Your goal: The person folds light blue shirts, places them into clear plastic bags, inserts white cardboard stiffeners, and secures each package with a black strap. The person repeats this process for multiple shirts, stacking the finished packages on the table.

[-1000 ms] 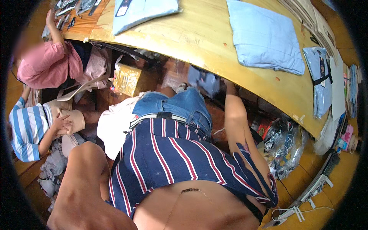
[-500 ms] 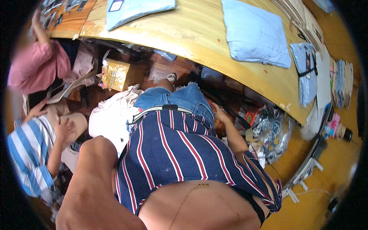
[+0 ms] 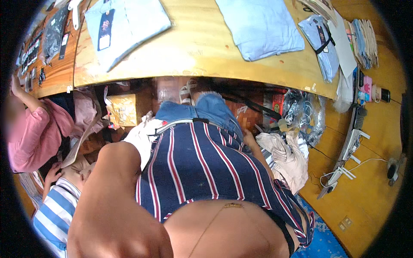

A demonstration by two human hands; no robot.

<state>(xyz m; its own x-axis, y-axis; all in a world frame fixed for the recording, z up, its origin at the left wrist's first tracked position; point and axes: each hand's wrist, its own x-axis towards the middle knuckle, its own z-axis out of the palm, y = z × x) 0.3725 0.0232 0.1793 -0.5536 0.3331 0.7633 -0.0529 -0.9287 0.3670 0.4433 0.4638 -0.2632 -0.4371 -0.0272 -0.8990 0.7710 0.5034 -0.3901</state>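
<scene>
My right hand hangs beside my denim shorts, a finger stretched downward and nothing seen in it. Close to it lies a heap of pale crumpled cloth. My left arm is bent up close to the camera, elbow foremost; its hand cannot be made out. White cloth bunches beyond that elbow. Ahead, on the wooden table, lie a folded light blue garment and another blue garment with a dark tag. Neither hand touches them.
A person in pink and another in blue-white stripes are at my left. Under the table are a taped box and clear plastic bags. Rightward stand stacked folded garments and a power strip.
The whole view has turned, so the table edge now runs more level. Pale cloth and a blue patterned surface show at my right. My left elbow stays raised; my right hand still hangs.
</scene>
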